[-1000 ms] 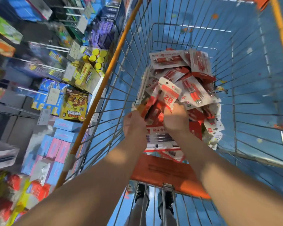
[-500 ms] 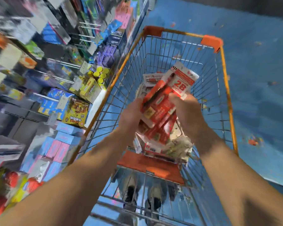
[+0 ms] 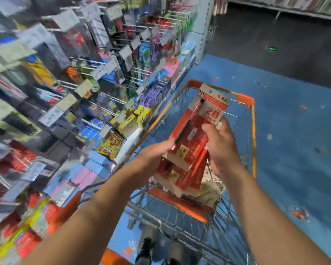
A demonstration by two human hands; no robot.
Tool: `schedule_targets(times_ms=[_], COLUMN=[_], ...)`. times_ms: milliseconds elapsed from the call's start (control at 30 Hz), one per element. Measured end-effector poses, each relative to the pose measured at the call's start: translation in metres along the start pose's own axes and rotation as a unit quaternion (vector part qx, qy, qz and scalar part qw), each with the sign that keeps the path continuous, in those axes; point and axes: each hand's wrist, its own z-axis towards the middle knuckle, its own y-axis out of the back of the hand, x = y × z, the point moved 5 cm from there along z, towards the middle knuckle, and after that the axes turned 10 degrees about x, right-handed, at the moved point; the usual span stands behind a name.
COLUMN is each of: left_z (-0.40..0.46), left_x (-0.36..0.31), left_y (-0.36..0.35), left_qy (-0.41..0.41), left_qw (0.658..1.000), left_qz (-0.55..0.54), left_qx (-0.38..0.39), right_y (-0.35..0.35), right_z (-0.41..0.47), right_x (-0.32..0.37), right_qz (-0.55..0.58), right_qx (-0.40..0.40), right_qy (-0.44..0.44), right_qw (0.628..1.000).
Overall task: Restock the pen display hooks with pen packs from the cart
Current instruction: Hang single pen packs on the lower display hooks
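Red pen packs (image 3: 191,142) lengthwise up-right

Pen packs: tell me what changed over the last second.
Both hands, left hand and right hand, lifted a bundle of red pen packs up out of the cart; the view swung toward the display hooks. The grip is unchanged; loose packs remain in the cart.

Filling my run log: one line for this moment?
left hand holds pen packs | right hand holds same bundle | above cart | hooks not reached
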Motion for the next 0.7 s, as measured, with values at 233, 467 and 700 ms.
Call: schedule_targets(times_ms=[233,467,700], left_z=[-0.082,-0.175,-0.282], left_x=[0.008,-0.005,0.011], left_y=[0.017,0.047,0.094], left_qy=[-0.051,-0.203,-0.283], left_qw=[0.995,0.964,0.933], left_qz=[-0.060,-0.054,-0.051], left_qx=[-0.069,-0.164,-0.215], right_y=[-0.077,-0.181,-0.288], right_z=[-0.030,-0.058,-0.119], right_x=[0.034,0.051,0.072], right_qz=[-0.051,0.137,0.090], right_qx=[0.072,0.162,0.269], right_qy=[0.032,0.035,0.065], right_qw=[0.996,0.977,0.957])
